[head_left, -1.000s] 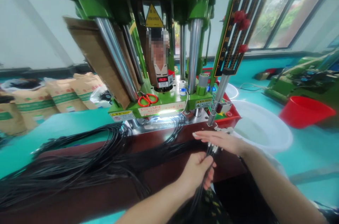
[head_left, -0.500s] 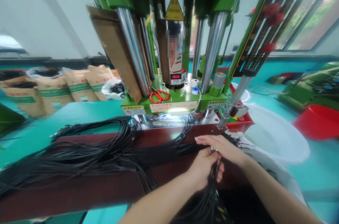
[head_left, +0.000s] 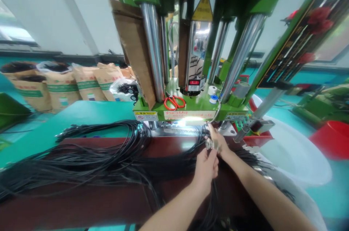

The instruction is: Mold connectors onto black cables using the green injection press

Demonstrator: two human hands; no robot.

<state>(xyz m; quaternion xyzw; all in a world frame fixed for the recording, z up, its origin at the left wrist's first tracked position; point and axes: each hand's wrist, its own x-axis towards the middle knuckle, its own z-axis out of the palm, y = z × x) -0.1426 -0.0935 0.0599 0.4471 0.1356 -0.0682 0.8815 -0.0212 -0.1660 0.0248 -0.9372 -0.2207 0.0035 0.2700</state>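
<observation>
Left of the machine, paper sacks (head_left: 64,87) stand in a row. Long black cables (head_left: 103,165) stretch over the brown table (head_left: 109,203), from its left side toward the middle, with a looped part near its far edge. Behind that edge rises the green press (head_left: 188,105), red-handled scissors (head_left: 174,103) lying on its ledge. The left hand (head_left: 205,167) is closed round a small bundle of cables with metal ends (head_left: 210,144), held above the table's right part; the cables hang below it. The right hand (head_left: 219,143) is just beyond, fingers at the press's lower front; its exact grip cannot be told. Farther right sits a white basin (head_left: 297,154), then a red bucket (head_left: 331,140).
</observation>
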